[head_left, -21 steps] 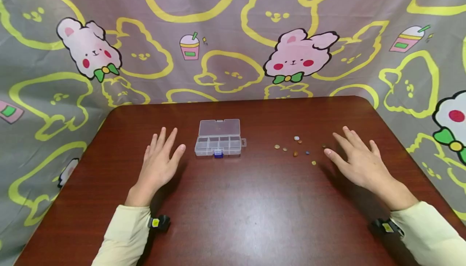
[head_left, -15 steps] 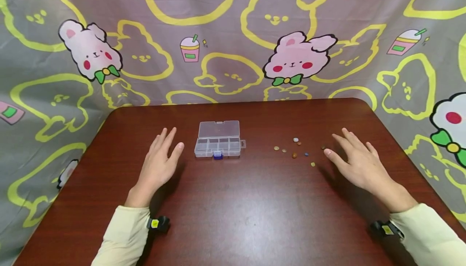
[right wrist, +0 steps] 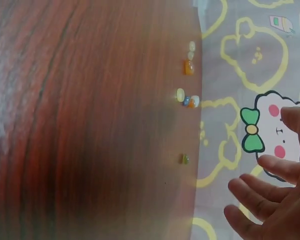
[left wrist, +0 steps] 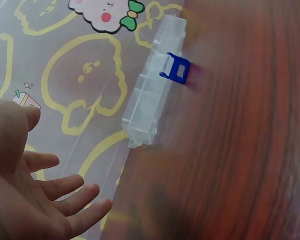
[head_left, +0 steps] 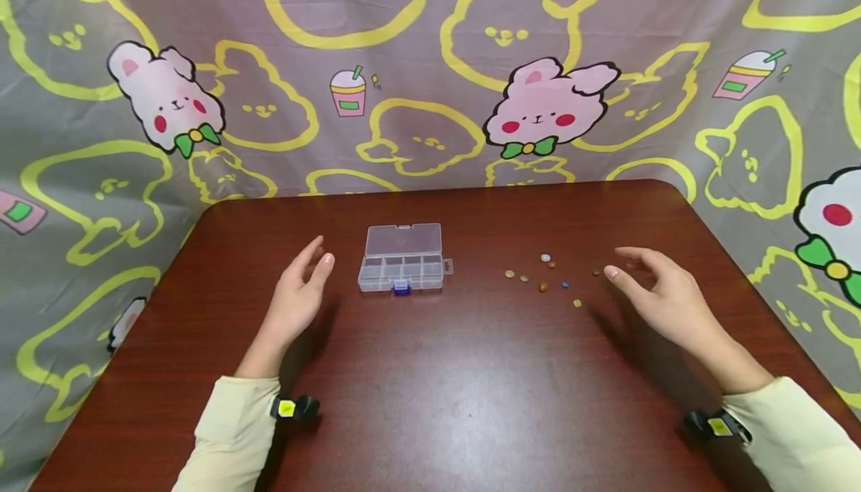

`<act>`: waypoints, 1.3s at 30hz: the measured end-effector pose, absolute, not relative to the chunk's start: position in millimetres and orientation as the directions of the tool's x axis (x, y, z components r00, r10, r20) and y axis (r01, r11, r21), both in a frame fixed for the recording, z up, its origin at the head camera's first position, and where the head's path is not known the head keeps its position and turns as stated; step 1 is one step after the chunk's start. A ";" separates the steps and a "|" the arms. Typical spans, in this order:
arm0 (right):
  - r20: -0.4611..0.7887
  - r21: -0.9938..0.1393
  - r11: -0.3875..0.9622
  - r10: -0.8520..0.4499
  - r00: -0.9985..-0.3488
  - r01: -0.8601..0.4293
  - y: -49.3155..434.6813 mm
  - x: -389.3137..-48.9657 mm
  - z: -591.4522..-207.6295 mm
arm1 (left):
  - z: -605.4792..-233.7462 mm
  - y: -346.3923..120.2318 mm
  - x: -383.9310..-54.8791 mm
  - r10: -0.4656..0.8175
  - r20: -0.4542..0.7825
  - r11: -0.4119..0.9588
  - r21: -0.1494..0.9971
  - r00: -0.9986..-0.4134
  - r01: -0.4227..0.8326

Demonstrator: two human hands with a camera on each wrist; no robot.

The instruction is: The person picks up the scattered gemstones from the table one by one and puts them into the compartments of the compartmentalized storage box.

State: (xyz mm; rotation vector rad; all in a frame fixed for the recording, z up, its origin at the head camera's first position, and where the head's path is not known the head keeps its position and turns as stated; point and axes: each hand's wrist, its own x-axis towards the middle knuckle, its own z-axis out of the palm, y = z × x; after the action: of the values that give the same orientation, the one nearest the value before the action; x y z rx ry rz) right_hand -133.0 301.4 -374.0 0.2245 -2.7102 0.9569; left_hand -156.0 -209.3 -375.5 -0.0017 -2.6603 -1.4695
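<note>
A clear plastic compartment box [head_left: 401, 271] stands on the table with its lid raised at the back and a blue latch [left wrist: 177, 68] on its front. My left hand [head_left: 299, 294] hovers to the left of the box, fingers relaxed, holding nothing. Several small coloured stones lie scattered right of the box, among them an orange one [head_left: 542, 286], a white one [head_left: 545, 258], a blue one [head_left: 565, 284] and a yellow-green one [head_left: 577, 303]. Just right of them is my right hand [head_left: 669, 301], loosely bent and holding nothing. A dark green stone [right wrist: 184, 159] lies nearest to it.
Under everything is a dark reddish-brown wooden table [head_left: 430, 372] with rounded far corners. A patterned cloth [head_left: 417, 51] hangs behind it and along both sides. Each wrist carries a strapped black camera [head_left: 306, 408].
Both hands have turned so the palms face inward more, and their fingers have bent slightly. The box and stones have stayed in place on the table.
</note>
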 end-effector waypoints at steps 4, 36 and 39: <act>0.279 -0.667 0.719 -0.001 -0.960 -0.194 301.4 -132.6 -373.7 | -375.2 -205.9 -158.7 -0.052 0.025 0.408 0.913 -0.998 0.002; -0.007 -0.930 0.367 -0.099 -0.995 -0.030 290.6 -133.6 -397.2 | -405.2 -185.0 -192.9 -0.041 -0.172 0.112 0.978 -0.984 -0.176; -0.016 -0.927 0.374 -0.108 -0.994 -0.026 290.1 -134.5 -399.4 | -407.5 -183.8 -194.4 -0.041 -0.157 0.130 0.978 -0.987 -0.161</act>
State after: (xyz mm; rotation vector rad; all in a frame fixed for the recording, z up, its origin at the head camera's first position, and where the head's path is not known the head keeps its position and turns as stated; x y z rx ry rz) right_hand -134.5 290.1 -399.4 0.1297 -2.6644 1.7946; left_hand -194.4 -183.8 -407.5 0.2175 -2.4287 -2.1233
